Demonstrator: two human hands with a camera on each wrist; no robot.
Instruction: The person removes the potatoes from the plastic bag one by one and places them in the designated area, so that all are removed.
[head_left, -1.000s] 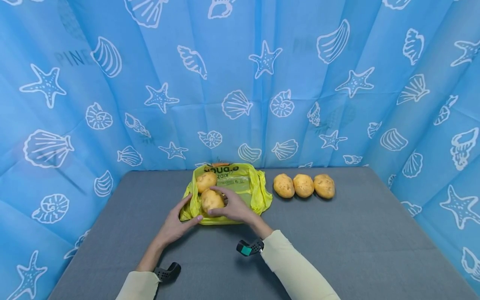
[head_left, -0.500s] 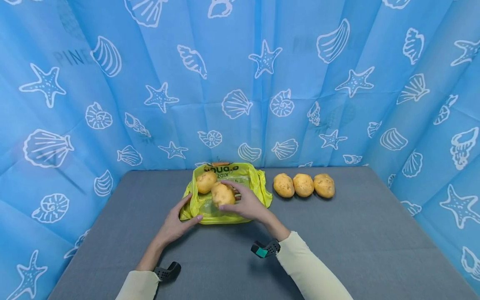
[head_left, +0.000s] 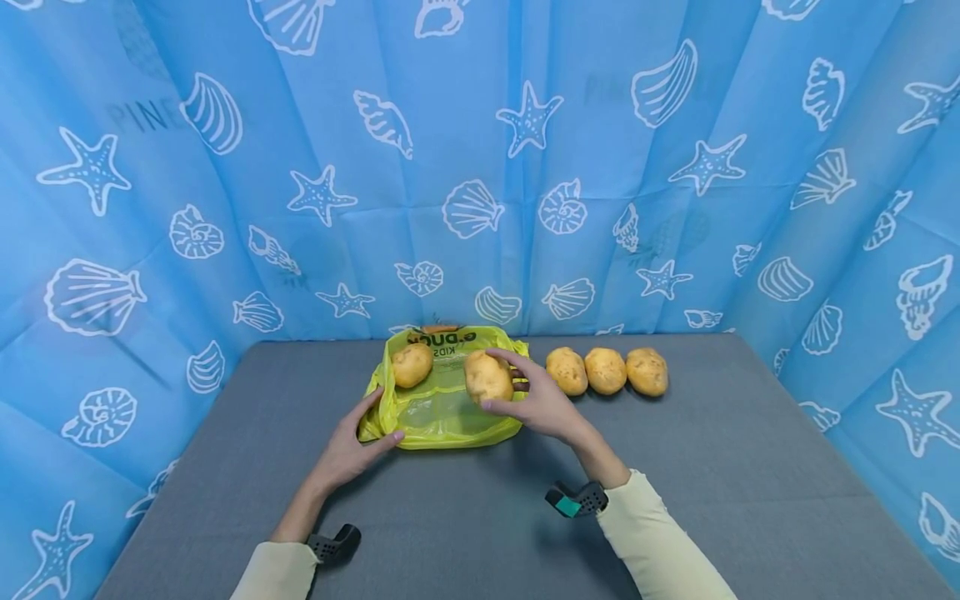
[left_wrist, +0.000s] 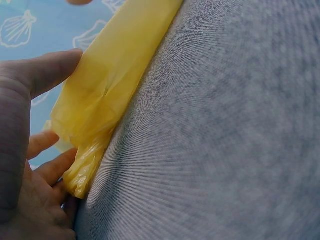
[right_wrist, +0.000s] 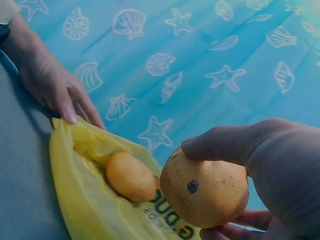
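My right hand [head_left: 543,404] holds a potato [head_left: 487,377] between thumb and fingers, above the right part of a yellow-green plastic bag [head_left: 431,425]. A dark spot shows on this potato [right_wrist: 210,192] in the right wrist view. Another potato [head_left: 412,366] lies inside the bag at its left. At the bag's front left corner is my left hand [head_left: 351,450], its thumb and fingers spread and touching the plastic. In the left wrist view the thumb lies against the front of the yellow bag [left_wrist: 105,85], the fingers at its crumpled end.
Three potatoes [head_left: 606,371] stand in a row on the grey table [head_left: 675,483], right of the bag. A blue curtain [head_left: 480,150] with white shells and starfish hangs behind and on both sides.
My right hand has lifted the potato from beside the other one in the bag and carried it to the right. My left hand stays at the bag's corner.
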